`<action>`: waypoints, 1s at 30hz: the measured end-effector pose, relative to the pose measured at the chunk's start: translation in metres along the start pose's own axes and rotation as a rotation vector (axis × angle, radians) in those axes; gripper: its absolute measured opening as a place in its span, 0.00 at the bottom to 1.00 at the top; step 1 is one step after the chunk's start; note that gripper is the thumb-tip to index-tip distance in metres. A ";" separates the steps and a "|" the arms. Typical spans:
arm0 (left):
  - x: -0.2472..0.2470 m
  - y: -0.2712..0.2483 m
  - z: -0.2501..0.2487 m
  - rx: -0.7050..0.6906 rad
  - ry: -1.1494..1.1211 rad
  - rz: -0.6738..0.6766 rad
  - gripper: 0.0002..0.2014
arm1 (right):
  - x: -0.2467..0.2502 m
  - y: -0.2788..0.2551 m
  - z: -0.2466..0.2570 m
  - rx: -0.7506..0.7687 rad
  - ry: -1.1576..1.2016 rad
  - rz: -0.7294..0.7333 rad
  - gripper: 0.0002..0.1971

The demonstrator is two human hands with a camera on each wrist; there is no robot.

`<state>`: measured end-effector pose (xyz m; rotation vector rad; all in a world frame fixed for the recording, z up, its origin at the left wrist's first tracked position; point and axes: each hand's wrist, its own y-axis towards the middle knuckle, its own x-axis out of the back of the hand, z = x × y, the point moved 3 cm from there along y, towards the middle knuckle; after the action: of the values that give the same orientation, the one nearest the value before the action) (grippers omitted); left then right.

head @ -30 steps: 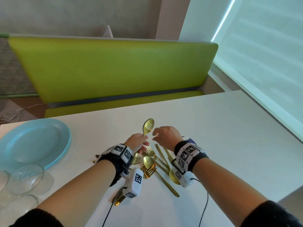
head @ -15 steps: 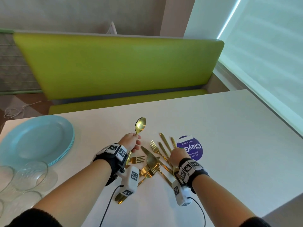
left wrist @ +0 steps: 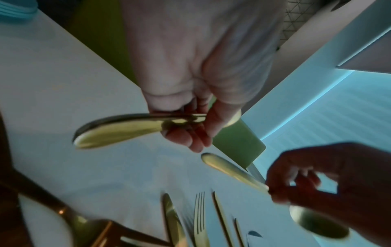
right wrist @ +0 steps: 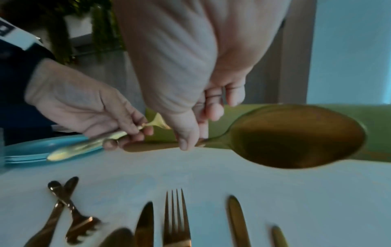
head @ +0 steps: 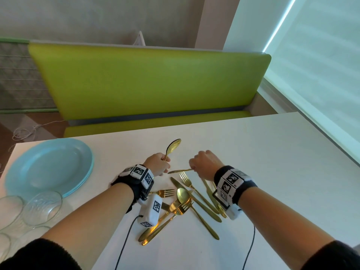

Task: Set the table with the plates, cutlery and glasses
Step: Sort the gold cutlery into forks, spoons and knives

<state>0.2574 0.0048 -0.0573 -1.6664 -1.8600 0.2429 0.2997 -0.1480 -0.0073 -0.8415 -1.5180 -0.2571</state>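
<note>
Your left hand (head: pixel 157 165) has its grip curled around the handle of a gold spoon (head: pixel 173 147), bowl pointing away from you, just beyond the cutlery pile (head: pixel 183 203). Your right hand (head: pixel 206 164) pinches a second spoon (right wrist: pixel 296 137) at its neck, thumb on one side and fingertips on the other; its handle end reaches toward your left hand, and its bowl is hidden behind your right hand in the head view.

These pieces look like polished metal: stiff, thin, probably light for their length, and likely slippery. A pinch at the neck gives little purchase, so the bowl can swing round; hold nearer the middle of the handle, where the piece balances, and keep the flat of the handle between thumb and finger. Two spoons gathered in one hand will slide against each other, so lay them parallel and close your grip around both handles together.

The pile itself, directly under your wrists, has knives, forks and spoons crossed over one another on the white surface (head: pixel 253 152). Lift the top pieces first; dragging a buried one will scatter the rest.

Left of the pile lie stacked blue plates (head: pixel 48 168), and nearer you than the plates stand clear glasses (head: pixel 41 208). Those are probably the fragile, heavier items: take plates by the rim with both hands, and glasses one at a time around the body.
</note>
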 end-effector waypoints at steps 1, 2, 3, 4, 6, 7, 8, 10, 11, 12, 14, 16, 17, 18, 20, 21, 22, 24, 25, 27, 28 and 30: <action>-0.001 0.000 -0.002 -0.008 -0.007 0.029 0.10 | 0.009 0.002 0.003 0.043 -0.041 -0.024 0.11; -0.003 0.000 -0.004 -0.014 -0.029 0.052 0.11 | 0.016 0.003 0.006 0.083 -0.072 -0.045 0.11; -0.004 -0.001 -0.005 -0.016 -0.064 0.073 0.12 | 0.022 0.004 0.010 0.119 -0.104 -0.065 0.11; -0.006 -0.001 -0.005 -0.011 -0.114 0.095 0.12 | 0.028 0.005 0.013 0.151 -0.135 -0.081 0.12; -0.009 -0.002 -0.004 -0.001 -0.224 0.132 0.12 | 0.036 0.007 0.021 0.194 -0.178 -0.096 0.13; -0.010 -0.003 -0.004 0.002 -0.254 0.146 0.10 | 0.037 0.007 0.024 0.207 -0.193 -0.099 0.13; -0.010 -0.004 -0.002 0.005 -0.262 0.158 0.09 | 0.038 0.007 0.027 0.221 -0.205 -0.100 0.13; -0.012 -0.006 0.001 0.022 -0.274 0.181 0.10 | 0.038 0.008 0.031 0.238 -0.215 -0.085 0.13; -0.013 -0.006 0.003 0.037 -0.291 0.189 0.10 | 0.038 0.008 0.033 0.246 -0.212 -0.077 0.13; -0.014 -0.006 0.005 0.048 -0.311 0.190 0.11 | 0.037 0.008 0.034 0.251 -0.205 -0.074 0.13; -0.016 -0.005 0.007 0.064 -0.358 0.169 0.13 | 0.036 0.007 0.036 0.254 -0.195 -0.069 0.13; -0.015 -0.003 0.008 0.069 -0.378 0.108 0.14 | 0.037 0.007 0.036 0.263 -0.194 -0.073 0.13; -0.014 -0.003 0.008 0.065 -0.364 0.078 0.13 | 0.037 0.007 0.036 0.265 -0.190 -0.076 0.13; -0.014 -0.003 0.008 0.055 -0.346 0.056 0.13 | 0.038 0.007 0.036 0.266 -0.187 -0.079 0.13; -0.013 -0.004 0.007 0.040 -0.337 0.051 0.13 | 0.039 0.006 0.036 0.269 -0.179 -0.083 0.14; -0.013 -0.006 0.006 0.031 -0.330 0.062 0.14 | 0.040 0.007 0.036 0.270 -0.177 -0.086 0.14; -0.013 -0.007 0.004 0.026 -0.311 0.074 0.14 | 0.040 0.007 0.037 0.272 -0.177 -0.087 0.14; -0.012 -0.012 0.000 0.005 -0.255 0.104 0.12 | 0.040 0.008 0.037 0.274 -0.180 -0.089 0.14; -0.012 -0.015 -0.002 -0.005 -0.217 0.129 0.11 | 0.040 0.010 0.037 0.275 -0.180 -0.088 0.13; -0.012 -0.021 -0.006 -0.021 -0.161 0.201 0.10 | 0.041 0.011 0.037 0.278 -0.197 -0.068 0.13; -0.013 -0.021 -0.007 -0.024 -0.172 0.223 0.11 | 0.041 0.012 0.038 0.279 -0.210 -0.052 0.14; -0.015 -0.022 -0.009 0.009 -0.289 0.231 0.10 | 0.041 0.012 0.039 0.285 -0.231 -0.026 0.16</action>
<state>0.2449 -0.0158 -0.0434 -1.9238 -1.8603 0.6161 0.2812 -0.1010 0.0211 -0.6401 -1.7322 0.0404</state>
